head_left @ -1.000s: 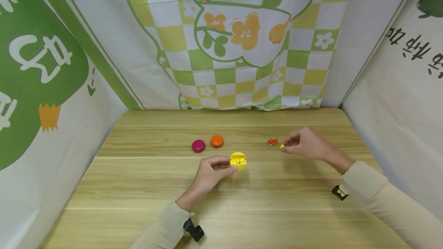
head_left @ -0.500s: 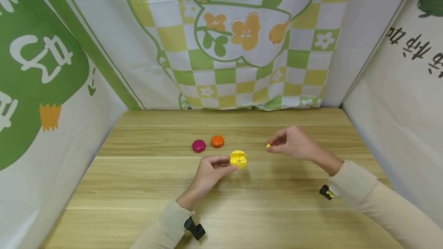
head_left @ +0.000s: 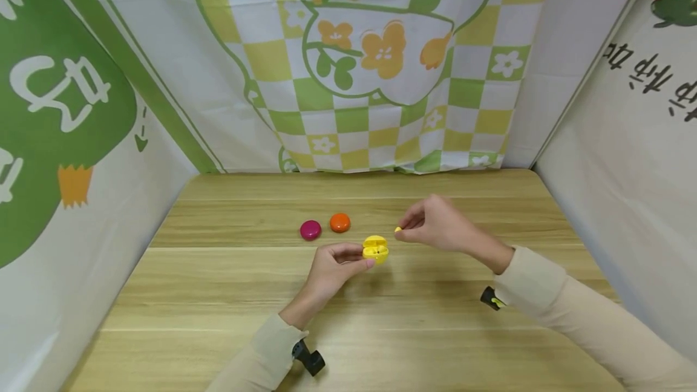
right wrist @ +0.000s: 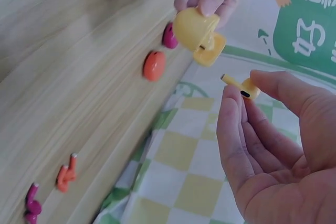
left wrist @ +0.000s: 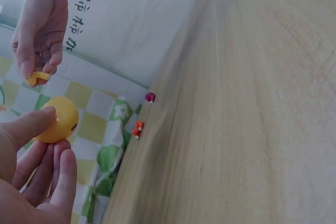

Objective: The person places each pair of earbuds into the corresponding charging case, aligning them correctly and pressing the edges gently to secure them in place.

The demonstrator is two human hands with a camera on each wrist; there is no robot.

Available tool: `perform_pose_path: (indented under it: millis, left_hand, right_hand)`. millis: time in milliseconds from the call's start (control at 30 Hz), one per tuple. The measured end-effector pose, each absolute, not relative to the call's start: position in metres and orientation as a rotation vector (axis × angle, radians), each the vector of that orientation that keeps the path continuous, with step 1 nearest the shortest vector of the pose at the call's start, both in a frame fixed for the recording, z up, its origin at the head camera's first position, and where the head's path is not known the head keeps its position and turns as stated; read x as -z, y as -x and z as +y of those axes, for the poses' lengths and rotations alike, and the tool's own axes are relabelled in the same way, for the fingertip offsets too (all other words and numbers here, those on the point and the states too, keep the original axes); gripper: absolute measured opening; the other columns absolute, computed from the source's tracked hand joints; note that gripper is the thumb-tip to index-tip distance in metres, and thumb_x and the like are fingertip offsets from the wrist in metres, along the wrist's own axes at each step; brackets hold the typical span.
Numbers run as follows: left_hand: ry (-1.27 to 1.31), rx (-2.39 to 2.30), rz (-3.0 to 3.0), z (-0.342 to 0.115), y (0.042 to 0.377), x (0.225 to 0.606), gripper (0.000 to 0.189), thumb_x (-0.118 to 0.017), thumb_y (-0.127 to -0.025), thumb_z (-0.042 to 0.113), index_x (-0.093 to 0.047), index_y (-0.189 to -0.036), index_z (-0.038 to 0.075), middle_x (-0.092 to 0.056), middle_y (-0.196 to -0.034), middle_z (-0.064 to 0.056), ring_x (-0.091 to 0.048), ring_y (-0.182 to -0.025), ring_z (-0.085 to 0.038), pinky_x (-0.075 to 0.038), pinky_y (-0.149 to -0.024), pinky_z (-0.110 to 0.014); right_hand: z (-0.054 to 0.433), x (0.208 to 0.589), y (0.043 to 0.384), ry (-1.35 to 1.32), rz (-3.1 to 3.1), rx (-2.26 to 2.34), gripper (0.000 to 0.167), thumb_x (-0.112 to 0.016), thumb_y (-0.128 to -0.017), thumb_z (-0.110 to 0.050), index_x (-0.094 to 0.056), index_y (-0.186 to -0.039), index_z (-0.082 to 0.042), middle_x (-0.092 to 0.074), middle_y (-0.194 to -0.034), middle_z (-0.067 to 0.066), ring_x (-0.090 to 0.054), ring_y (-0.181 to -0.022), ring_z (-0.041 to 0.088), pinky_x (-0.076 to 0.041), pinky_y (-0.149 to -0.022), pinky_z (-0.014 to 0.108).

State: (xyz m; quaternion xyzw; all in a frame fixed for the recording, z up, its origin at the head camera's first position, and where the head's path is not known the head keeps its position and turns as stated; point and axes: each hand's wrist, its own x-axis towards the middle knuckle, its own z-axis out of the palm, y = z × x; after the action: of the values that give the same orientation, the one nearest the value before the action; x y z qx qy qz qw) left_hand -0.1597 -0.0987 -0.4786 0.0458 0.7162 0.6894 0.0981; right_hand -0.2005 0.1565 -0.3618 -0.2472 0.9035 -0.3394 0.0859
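My left hand (head_left: pixel 331 271) holds a yellow earbud case (head_left: pixel 376 256) above the table, thumb on its front and fingers behind. The case's lid stands raised, and a small dark spot shows inside. Close to its right, my right hand (head_left: pixel 442 226) pinches a yellow earbud (right wrist: pixel 242 86) between thumb and fingertips. In the right wrist view the earbud's stem points toward the case, with a gap between the two. The left wrist view shows the earbud just above the rounded case.
An orange case (head_left: pixel 340 222) and a magenta case (head_left: pixel 310 230) lie closed on the wooden table (head_left: pixel 348 343), behind the left hand. Orange earbuds (right wrist: pixel 66 173) and magenta earbuds (right wrist: pixel 32 204) lie farther right, hidden behind the right hand in the head view. Printed curtains (head_left: pixel 370 132) enclose the table.
My right hand has moved left with the yellow earbud, passing in front of the orange earbuds and nearing the yellow case. My left hand has stayed nearly still, lifting the case very slightly.
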Motion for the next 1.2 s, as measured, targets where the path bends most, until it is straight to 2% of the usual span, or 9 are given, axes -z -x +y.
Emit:
perform_pose_path:
  millis: [767, 933, 1200]
  left_hand:
    - [-0.135, -2.126, 2.09, -0.084, 0.164, 0.475, 0.034, -0.086, -0.088, 0.01, -0.076, -0.119, -0.001, -0.079, -0.115, -0.018, -0.077, -0.099, -0.015, -0.065, -0.088, -0.026]
    - [-0.111, -2.142, 2.104, -0.081, 0.165, 0.475, 0.032, -0.087, -0.087, 0.009, -0.078, -0.116, 0.0, -0.079, -0.111, -0.017, -0.077, -0.096, -0.014, -0.065, -0.085, -0.025]
    - [-0.116, -2.146, 2.112, -0.08, 0.165, 0.475, 0.031, -0.088, -0.086, 0.008, -0.078, -0.115, 0.002, -0.078, -0.114, -0.016, -0.076, -0.097, -0.016, -0.065, -0.086, -0.025]
  right_hand:
    - [0.115, 0.365, 0.196, 0.755, 2.724, 1.022, 0.006, -0.084, -0.09, -0.016, -0.083, -0.088, -0.011, -0.08, -0.081, -0.002, -0.072, -0.071, 0.005, -0.06, -0.064, 0.021]
    - [0.112, 0.368, 0.196, 0.767, 2.747, 1.012, 0.007, -0.084, -0.09, -0.015, -0.083, -0.086, -0.01, -0.08, -0.08, -0.001, -0.071, -0.069, 0.005, -0.059, -0.062, 0.02]
    - [0.11, 0.372, 0.195, 0.785, 2.788, 0.973, 0.009, -0.085, -0.09, -0.012, -0.082, -0.086, -0.005, -0.08, -0.078, 0.002, -0.07, -0.066, 0.005, -0.058, -0.06, 0.02]
